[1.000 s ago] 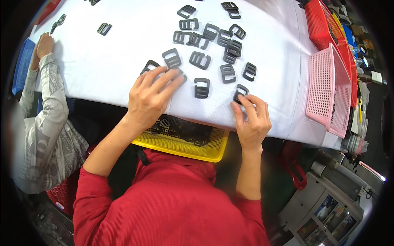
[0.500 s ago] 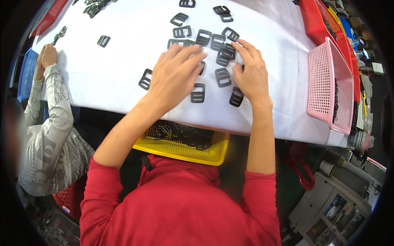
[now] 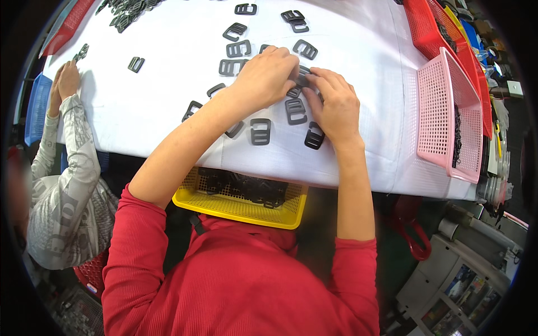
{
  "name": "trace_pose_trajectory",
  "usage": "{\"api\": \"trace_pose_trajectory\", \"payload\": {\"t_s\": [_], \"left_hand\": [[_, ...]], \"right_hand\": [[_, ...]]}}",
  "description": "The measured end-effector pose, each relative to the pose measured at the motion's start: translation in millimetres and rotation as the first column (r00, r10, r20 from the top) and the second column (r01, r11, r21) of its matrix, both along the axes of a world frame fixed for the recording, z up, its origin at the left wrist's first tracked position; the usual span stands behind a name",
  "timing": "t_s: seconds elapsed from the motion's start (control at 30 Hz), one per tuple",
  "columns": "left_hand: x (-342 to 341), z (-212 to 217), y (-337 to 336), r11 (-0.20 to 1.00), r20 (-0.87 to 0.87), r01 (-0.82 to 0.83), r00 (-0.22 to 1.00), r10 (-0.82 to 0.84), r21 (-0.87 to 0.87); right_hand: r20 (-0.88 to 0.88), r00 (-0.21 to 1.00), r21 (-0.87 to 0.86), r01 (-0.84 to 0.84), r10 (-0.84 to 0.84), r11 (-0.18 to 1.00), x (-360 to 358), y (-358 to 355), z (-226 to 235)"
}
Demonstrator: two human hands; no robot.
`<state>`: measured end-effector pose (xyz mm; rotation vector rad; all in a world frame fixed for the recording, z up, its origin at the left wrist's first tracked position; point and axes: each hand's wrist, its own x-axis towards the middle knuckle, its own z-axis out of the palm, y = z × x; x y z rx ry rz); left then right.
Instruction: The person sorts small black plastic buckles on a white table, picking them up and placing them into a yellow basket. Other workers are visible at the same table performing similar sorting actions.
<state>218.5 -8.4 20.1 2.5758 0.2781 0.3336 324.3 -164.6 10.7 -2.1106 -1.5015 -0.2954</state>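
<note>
Several flat black slide buckles, each with a centre bar and hook-like open ends, lie spread over the white-covered table. My left hand [image 3: 268, 77] reaches in among them, fingers curled in and fingertips at a small cluster; what they grip is hidden. Facing it, my right hand [image 3: 338, 106] has thumb and fingers closed on a dark buckle [image 3: 303, 74] between the two hands. Just below the fingertips lies one buckle [image 3: 296, 111], and another buckle [image 3: 314, 136] sits under the right wrist's left side. Closer to the table edge is a buckle [image 3: 260, 132]; my left forearm partly covers others.
A yellow basket [image 3: 241, 217] holding black parts sits at my lap, below the table edge. Pink [image 3: 434, 112] and red baskets [image 3: 420, 28] stand along the right. On the left, a co-worker's hands [image 3: 68, 78] handle black pieces near a blue basket [image 3: 38, 106]; a buckle pile [image 3: 126, 11] lies at the far left.
My left hand has moved right and slightly up, its fingers going from spread to curled. My right hand has shifted slightly left and down, closing on a buckle.
</note>
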Motion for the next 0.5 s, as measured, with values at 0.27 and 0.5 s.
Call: {"api": "trace_pose_trajectory", "payload": {"t_s": [0.27, 0.5], "left_hand": [[4, 15, 11, 0.835, -0.206, -0.114, 0.979, 0.001, -0.538], [-12, 9, 11, 0.929, 0.205, -0.097, 0.962, 0.179, -0.358]], "right_hand": [[0.036, 0.999, 0.149, 0.013, -0.018, 0.989, 4, -10, -8], [-0.241, 0.961, 0.116, 0.167, -0.135, 0.979, 8, -9, 1]]}}
